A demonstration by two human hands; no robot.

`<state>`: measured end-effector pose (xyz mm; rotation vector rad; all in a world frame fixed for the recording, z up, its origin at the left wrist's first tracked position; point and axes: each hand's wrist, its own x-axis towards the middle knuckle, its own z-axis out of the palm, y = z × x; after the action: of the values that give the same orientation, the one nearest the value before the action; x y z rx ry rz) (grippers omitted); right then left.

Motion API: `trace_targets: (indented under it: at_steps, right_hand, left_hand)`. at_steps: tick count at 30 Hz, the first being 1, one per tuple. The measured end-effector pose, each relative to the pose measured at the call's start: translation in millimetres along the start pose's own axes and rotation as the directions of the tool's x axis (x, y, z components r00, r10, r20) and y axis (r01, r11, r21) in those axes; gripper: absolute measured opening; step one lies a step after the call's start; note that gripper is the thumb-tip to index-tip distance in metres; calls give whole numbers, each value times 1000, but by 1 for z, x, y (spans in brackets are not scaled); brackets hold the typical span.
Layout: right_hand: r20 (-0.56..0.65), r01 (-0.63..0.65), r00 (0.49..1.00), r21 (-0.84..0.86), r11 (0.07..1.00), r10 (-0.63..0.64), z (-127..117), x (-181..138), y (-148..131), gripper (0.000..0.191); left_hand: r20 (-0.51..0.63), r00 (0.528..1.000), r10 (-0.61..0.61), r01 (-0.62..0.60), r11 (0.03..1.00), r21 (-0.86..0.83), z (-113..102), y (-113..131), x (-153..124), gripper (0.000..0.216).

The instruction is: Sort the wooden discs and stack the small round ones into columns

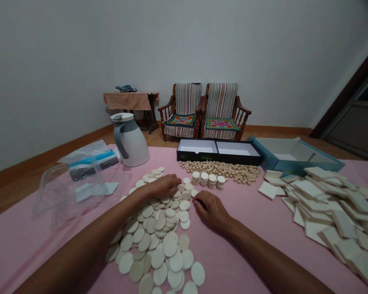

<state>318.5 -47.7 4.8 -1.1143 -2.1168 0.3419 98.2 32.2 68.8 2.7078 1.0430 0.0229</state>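
Note:
A wide pile of flat round white discs (159, 237) lies on the pink table cover (239, 253). My left hand (164, 185) rests palm down on the far part of the pile, fingers curled onto the discs. My right hand (210, 210) lies on the cover at the pile's right edge, fingers bent toward the discs; what they pinch, if anything, is hidden. Just beyond stand several short stacks of discs (208, 179).
Small wooden beads (230, 169) lie before a black tray (217, 150). A blue box lid (294, 157) and a heap of white square tiles (334, 204) fill the right. A white jug (130, 139) and clear plastic container (70, 185) stand left. Two armchairs (202, 110) stand behind.

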Motion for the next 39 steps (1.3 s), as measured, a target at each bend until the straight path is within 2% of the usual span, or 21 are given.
trace_targets:
  at_steps: [3, 6, 8, 11, 16, 22, 26, 33, 39]
  right_hand:
    - [-10, -36, 999, 66, 997, 37, -4, 2, -4, 14]
    - [8, -128, 992, 137, 982, 129, -12, 3, -9, 17]
    - [30, -174, 985, 150, 973, 172, -19, 3, -12, 18]
    - [48, -191, 981, 126, 974, 186, -27, -1, -13, 18]
    - [68, -163, 986, 136, 977, 155, -31, -15, -10, 17]
    - [47, -157, 987, 185, 970, 151, -31, -29, -5, 16]
    - [46, -131, 991, 177, 975, 125, -30, -31, -4, 15]
    - [58, -87, 995, 168, 982, 79, -30, -30, -2, 15]
    - [53, -71, 997, 156, 985, 64, -27, -31, 0, 14]
  left_hand:
    - [43, 997, 59, -57, 997, -44, -7, 13, -13, 14]
    - [69, 989, 134, -121, 977, -177, -14, 18, -18, 21]
    - [16, 996, 89, -84, 975, -204, -14, 15, -12, 25]
    - [-92, 993, -74, 63, 992, -114, -8, 6, 10, 26]
    - [-88, 993, -80, 77, 996, -46, 6, 1, 42, 24]
    - [-11, 999, -38, 38, 998, -44, 6, 13, 29, 32]
    - [14, 998, -69, 69, 997, -39, 8, 18, 22, 32]
    - [-23, 989, -144, 144, 990, -1, 11, 22, 26, 24]
    - [-113, 963, -245, 246, 969, -8, 3, 8, 45, 24]
